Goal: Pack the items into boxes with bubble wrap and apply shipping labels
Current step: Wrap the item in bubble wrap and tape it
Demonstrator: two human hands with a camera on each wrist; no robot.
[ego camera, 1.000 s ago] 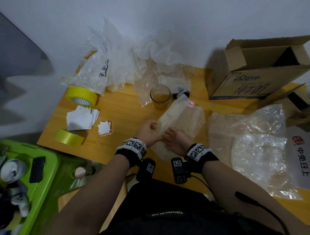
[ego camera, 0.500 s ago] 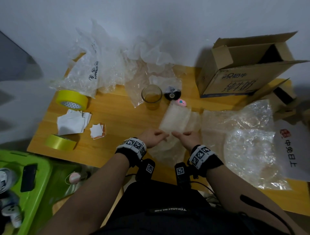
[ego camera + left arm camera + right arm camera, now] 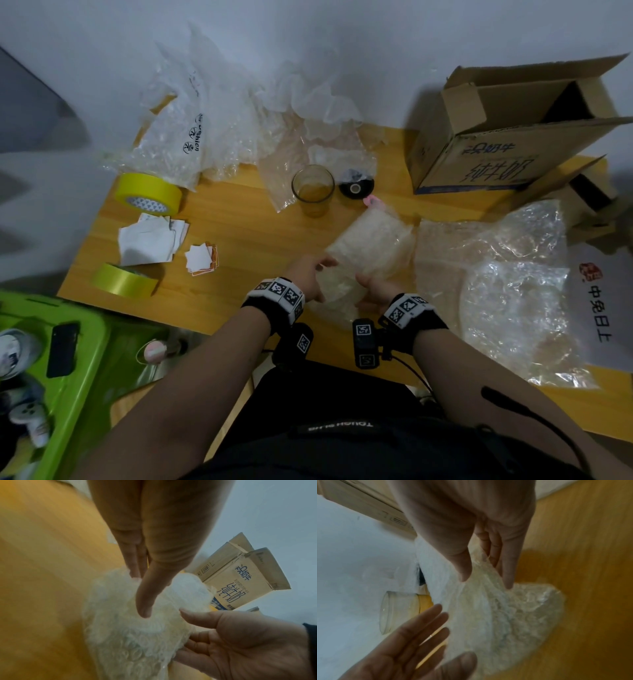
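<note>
A small sheet of bubble wrap [image 3: 373, 240] lies at the middle of the wooden table [image 3: 246, 233], its near end raised between my hands. My left hand [image 3: 313, 274] holds its left edge, thumb [image 3: 145, 601] on top and fingers behind. My right hand [image 3: 371, 286] pinches a fold of the bubble wrap [image 3: 505, 615] between thumb [image 3: 464, 568] and fingers. Beyond it stand a glass [image 3: 313, 190] with amber liquid, a small black item [image 3: 356, 186] and a pink item [image 3: 371, 200]. An open cardboard box [image 3: 496, 154] lies on its side at the back right.
Two yellow tape rolls [image 3: 149, 193] [image 3: 125, 279] and paper label stacks [image 3: 147, 240] [image 3: 202, 258] are on the left. Loose plastic and bubble wrap [image 3: 212, 130] is piled at the back, more [image 3: 513, 291] on the right. A green bin [image 3: 85, 342] stands left of the table.
My hands parted slightly along the near end of the bubble wrap, then drew it up off the table. The wrap's far end has pulled back from the glass.
</note>
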